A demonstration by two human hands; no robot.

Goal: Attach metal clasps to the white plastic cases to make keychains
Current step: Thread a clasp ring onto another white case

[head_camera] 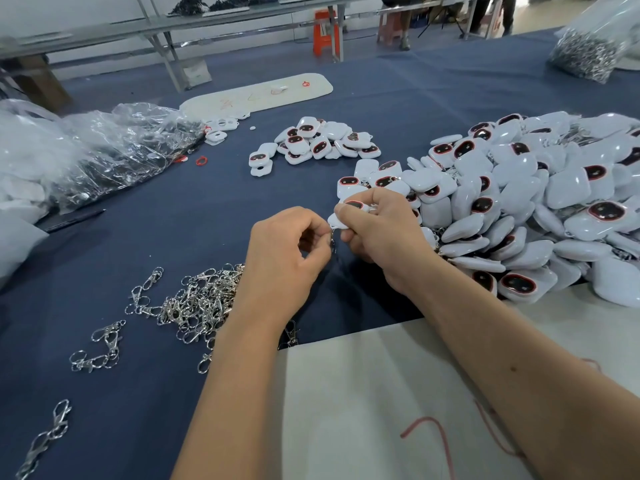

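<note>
both forearms reach in over the table's near edge — right hand (377, 233) grips a light, slick white case (341, 221) (likely best held by its edges), left hand (287, 258) pinches a stiff metal clasp (333, 241) just below it.

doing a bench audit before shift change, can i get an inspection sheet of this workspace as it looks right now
surface: table under a dark blue cloth; white sheet at the near edge.
job's things: loose metal clasps on the near left; small pile of white cases in the middle; large heap of cases on the right.
clutter: crumpled clear plastic bags on the left; bag of metal parts far right; white board with red marks; red rubber bands.
hands: left hand pinches a clasp; right hand grips a white case.
cables: nothing seen.
surroundings: long metal bench, orange stool.
</note>
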